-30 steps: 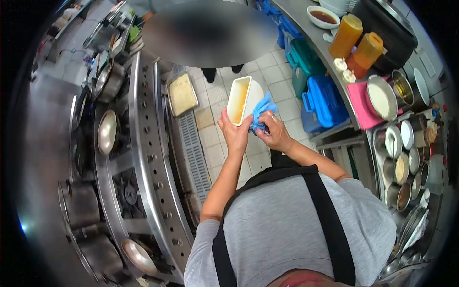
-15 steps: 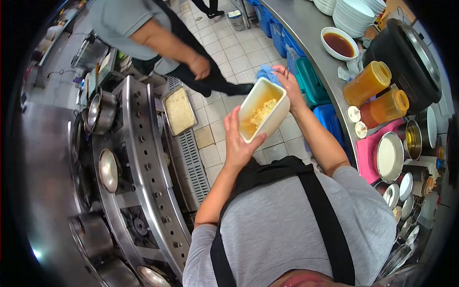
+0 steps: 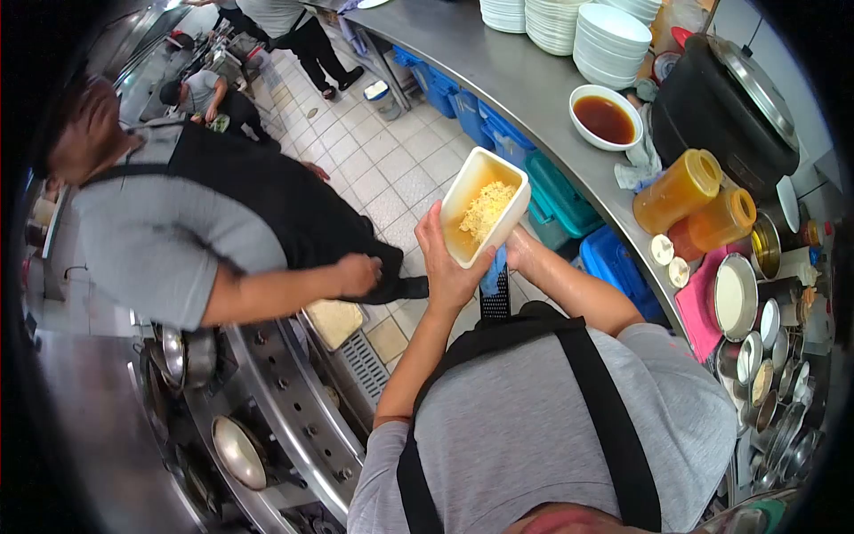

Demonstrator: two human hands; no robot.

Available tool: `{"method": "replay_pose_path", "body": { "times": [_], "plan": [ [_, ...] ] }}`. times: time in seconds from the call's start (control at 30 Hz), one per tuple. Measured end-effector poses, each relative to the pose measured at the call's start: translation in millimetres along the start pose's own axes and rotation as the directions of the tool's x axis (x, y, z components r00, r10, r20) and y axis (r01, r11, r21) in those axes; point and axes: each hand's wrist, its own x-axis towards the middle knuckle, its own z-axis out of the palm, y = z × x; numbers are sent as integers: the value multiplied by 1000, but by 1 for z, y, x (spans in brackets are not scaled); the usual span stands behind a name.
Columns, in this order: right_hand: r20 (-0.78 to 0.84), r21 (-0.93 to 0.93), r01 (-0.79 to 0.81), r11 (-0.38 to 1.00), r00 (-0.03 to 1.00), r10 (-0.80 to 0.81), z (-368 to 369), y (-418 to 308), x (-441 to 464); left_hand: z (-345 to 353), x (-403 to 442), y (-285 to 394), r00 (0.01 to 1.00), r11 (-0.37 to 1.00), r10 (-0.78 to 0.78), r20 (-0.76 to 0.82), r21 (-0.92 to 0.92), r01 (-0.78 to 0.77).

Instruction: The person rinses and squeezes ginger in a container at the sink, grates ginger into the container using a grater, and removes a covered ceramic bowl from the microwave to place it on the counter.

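My left hand (image 3: 451, 267) is closed on a cream-coloured rectangular tub (image 3: 511, 218), tilted so its inside shows. Pale yellow crumbly food (image 3: 487, 212) lies in the tub, which has yellowish inner walls. My right hand (image 3: 523, 251) is behind and below the tub's lower right side, its fingers mostly hidden. With it is a bunched blue cloth (image 3: 492, 274). Just under the cloth shows a dark strip with rows of small dots (image 3: 495, 301); I cannot make out what it is.
At left, a co-worker (image 3: 240, 209) in a black apron stands close, beside the stove (image 3: 294, 400). The steel counter (image 3: 498, 76) on the right bears stacked bowls (image 3: 609, 49), a bowl of brown sauce (image 3: 607, 120) and squeeze bottles (image 3: 680, 191). A tray (image 3: 335, 322) sits low near the stove.
My right hand has moved with the blue cloth from the tub's upper right to below it. The co-worker has come nearer, and the view has swung. The dark dotted strip now shows.
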Motion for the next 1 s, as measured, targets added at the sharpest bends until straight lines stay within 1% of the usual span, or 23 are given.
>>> {"method": "replay_pose_path", "body": {
  "times": [0.03,0.1,0.13,0.23,0.27,0.37,0.4,0.43,0.5,0.6,0.67,0.7,0.73,0.83,0.87,0.97,1.0],
  "plan": [
    [-66,-50,1,999,998,-5,1,-4,8,4,9,-8,1000,1000,3,1,-12,-3],
    [-196,-133,59,989,977,-85,14,-16,13,13,31,-23,1000,1000,14,-3,-26,-14],
    [-254,-176,85,981,959,-129,21,-24,18,15,44,-26,999,1000,7,35,-12,-7],
    [-309,-256,8,967,947,-90,2,-48,56,34,90,-61,999,998,-15,-47,-56,13],
    [-195,-125,31,992,979,-55,-3,-61,64,40,109,-75,993,994,-62,-100,-96,52],
    [-15,-176,71,982,997,-74,-3,-111,93,50,164,-122,955,988,-151,-256,-60,141],
    [-80,-111,114,987,989,-123,6,-131,102,52,181,-139,939,983,-185,-289,-65,174],
    [-65,-120,196,973,977,-205,15,-156,113,51,195,-154,936,981,-182,-302,7,193],
    [-41,-118,349,930,934,-356,27,-202,136,52,214,-194,925,966,-210,-315,80,247],
    [143,-118,398,910,913,-381,11,-278,188,43,228,-227,891,912,-338,-304,129,390],
    [-30,-252,434,865,890,-456,17,-313,222,37,232,-246,859,865,-397,-324,180,468],
    [-113,-323,438,839,862,-494,22,-327,238,34,233,-254,839,836,-430,-334,202,510],
    [-248,-353,456,817,797,-551,32,-335,259,31,234,-262,811,808,-471,-346,199,554],
    [-414,-454,372,809,716,-562,37,-367,330,20,238,-297,721,726,-564,-403,174,666],
    [-328,-540,293,789,790,-518,8,-389,361,14,239,-315,692,703,-581,-428,163,692],
    [-216,-643,189,742,885,-413,19,-413,425,-5,256,-370,614,652,-604,-508,127,747],
    [-287,-681,150,716,846,-450,20,-423,453,-13,262,-385,589,635,-610,-530,117,764]
  ]
}}
